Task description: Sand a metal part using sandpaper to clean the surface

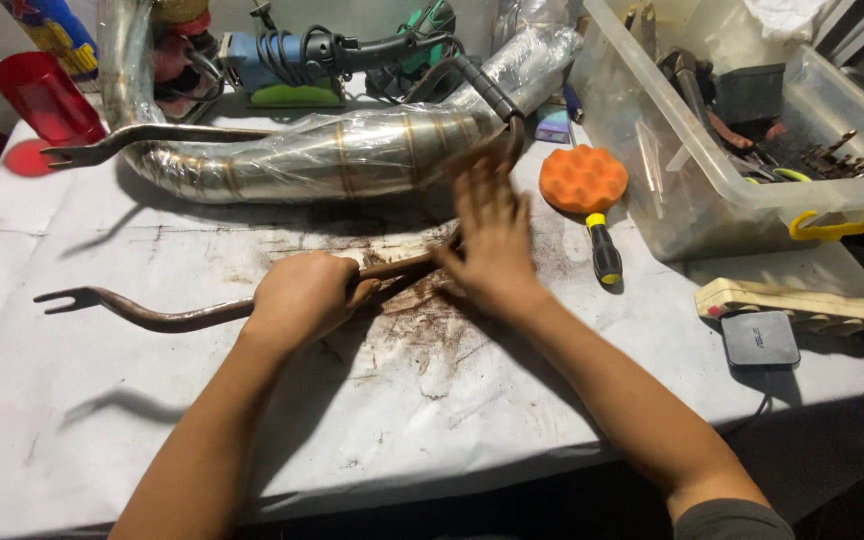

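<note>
A long rusty metal rod (pixel 152 315) with a forked left end lies across the white paper-covered table (pixel 72 400). My left hand (pixel 302 298) is closed around its middle. My right hand (pixel 492 235) is blurred, fingers spread flat, pressing on the rod's right part over a patch of brown rust dust (pixel 422 325). Whether something lies under that palm is hidden. Behind them rests a shiny exhaust pipe wrapped in clear plastic (pixel 332 155).
An orange foam polishing pad (pixel 582 178) and a black-and-yellow screwdriver (pixel 604 248) lie to the right. A clear plastic bin of tools (pixel 732 180) stands at the right rear. Power tools (pixel 292 60) and a red cup (pixel 44 98) are at the back. A black adapter (pixel 760 338) sits near the right edge.
</note>
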